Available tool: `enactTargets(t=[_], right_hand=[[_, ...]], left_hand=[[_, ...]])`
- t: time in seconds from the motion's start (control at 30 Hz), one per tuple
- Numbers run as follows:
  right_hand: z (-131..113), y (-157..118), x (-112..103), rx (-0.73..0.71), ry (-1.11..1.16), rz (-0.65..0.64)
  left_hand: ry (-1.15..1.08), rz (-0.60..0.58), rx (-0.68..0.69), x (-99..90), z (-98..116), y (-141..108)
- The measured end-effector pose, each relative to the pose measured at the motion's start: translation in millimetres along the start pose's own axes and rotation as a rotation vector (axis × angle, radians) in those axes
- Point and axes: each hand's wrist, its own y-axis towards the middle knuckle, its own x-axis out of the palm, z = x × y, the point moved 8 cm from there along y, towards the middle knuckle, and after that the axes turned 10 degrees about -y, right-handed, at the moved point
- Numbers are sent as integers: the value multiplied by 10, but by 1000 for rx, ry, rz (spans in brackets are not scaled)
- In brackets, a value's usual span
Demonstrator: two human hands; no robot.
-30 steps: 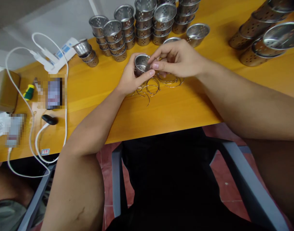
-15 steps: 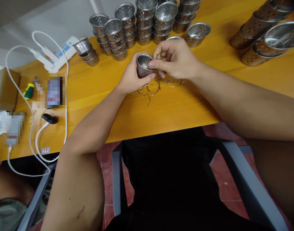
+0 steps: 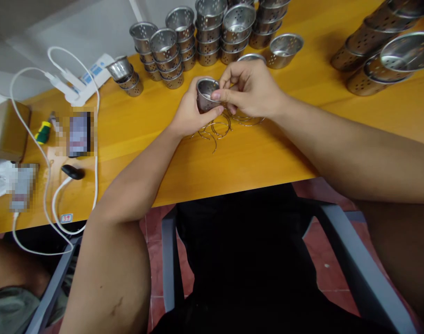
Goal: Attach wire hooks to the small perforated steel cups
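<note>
Metal makes up the small cup (image 3: 205, 104) in my left grip (image 3: 186, 110), its mouth facing up and its side pierced with holes. My left grip is narrow around it, fingers behind the wall and thumb across the near side. My right grip (image 3: 252, 89) is bent close at the right of the rim, the thumb tip at the cup's edge; I cannot tell whether it is closed on the rim, on a wire or on nothing. The cup is over the table (image 3: 232, 169), next to the loose wire rings (image 3: 221, 123); whether its base touches the wood is hidden from me.

I judge the cup light, its thin wall stiff enough for a firm squeeze and unlikely to break. Smooth metal could slip or turn under dry fingers, so the best hold is around the body below the rim, where the holes may give some bite. The rim itself could feel sharp. The rings look thin and springy, likely to tangle or flick away; I would pinch one by a free end. Behind my hands stand the stacked cups (image 3: 173, 81), and another cup (image 3: 280, 60) sits beyond my right grip.
</note>
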Motion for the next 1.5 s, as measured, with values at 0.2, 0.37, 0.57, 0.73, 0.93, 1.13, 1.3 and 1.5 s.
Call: enactTargets(t=[0.2,0.37,0.57,0.73,0.93,1.13,1.3,1.5], right_hand=[[19,-4,-5,-3,9,-10],[31,-8,-18,19,29,-11],[-6,-7,-17,-20,26,7],[-43,-18,-34,-52,-14,-3],[-114,-52,-83,-97,-60,-123],[-97,-39,-90,-101,-64,-85],[-108,-29,-44,-76,-12,-18],[-125,-33,-33,-73,8,-110]], left_hand=[[3,-10,-1,5,-8,1],[-13,-8,-6,13,-14,-1],[-28,11,21,15,-36,1],[-19,22,16,-4,-53,3],[-35,14,28,-1,-6,-5],[-29,27,45,-19,-35,1],[-43,62,35,-65,-67,22],[-73,66,23,-61,-17,18]])
